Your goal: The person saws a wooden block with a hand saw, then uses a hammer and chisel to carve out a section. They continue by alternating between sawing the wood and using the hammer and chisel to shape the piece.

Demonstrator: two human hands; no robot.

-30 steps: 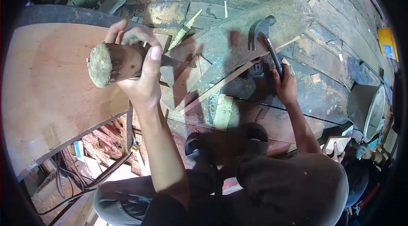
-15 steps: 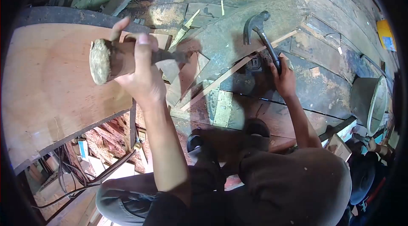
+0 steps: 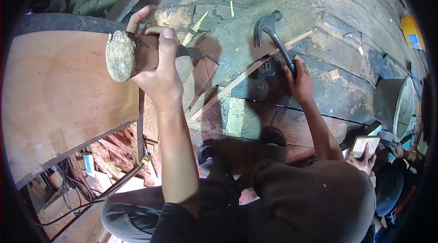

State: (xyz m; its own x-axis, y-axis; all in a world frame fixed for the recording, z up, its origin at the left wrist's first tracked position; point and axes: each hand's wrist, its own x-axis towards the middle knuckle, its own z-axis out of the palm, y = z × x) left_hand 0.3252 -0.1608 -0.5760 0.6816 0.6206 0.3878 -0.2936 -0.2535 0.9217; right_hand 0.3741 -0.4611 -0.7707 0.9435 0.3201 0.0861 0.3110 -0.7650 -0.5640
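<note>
My left hand (image 3: 160, 67) is wrapped round the thick wooden handle of a chisel (image 3: 121, 56), its forefinger raised. The handle's frayed, battered end faces me, and the dark blade points right, partly hidden by my fingers. My right hand (image 3: 301, 81) grips a black claw hammer (image 3: 275, 35) low on its handle, with the head up and away from me. Below the hammer lies a wide worn board (image 3: 242, 58) on the floor, with a thin wood strip (image 3: 228, 88) along its near edge.
At left stands a plywood-topped bench (image 3: 54, 74), with cables and wood shavings beneath. A bucket (image 3: 394, 106) and a yellow container (image 3: 411, 32) are at right. Lower right, another person's hand (image 3: 363, 163) holds a small wooden block (image 3: 365, 145). Wood offcuts lie about the plank floor.
My left hand has shifted slightly right with the chisel. The hammer appears a little further left. The other person's hand has come into view holding the wooden block.
</note>
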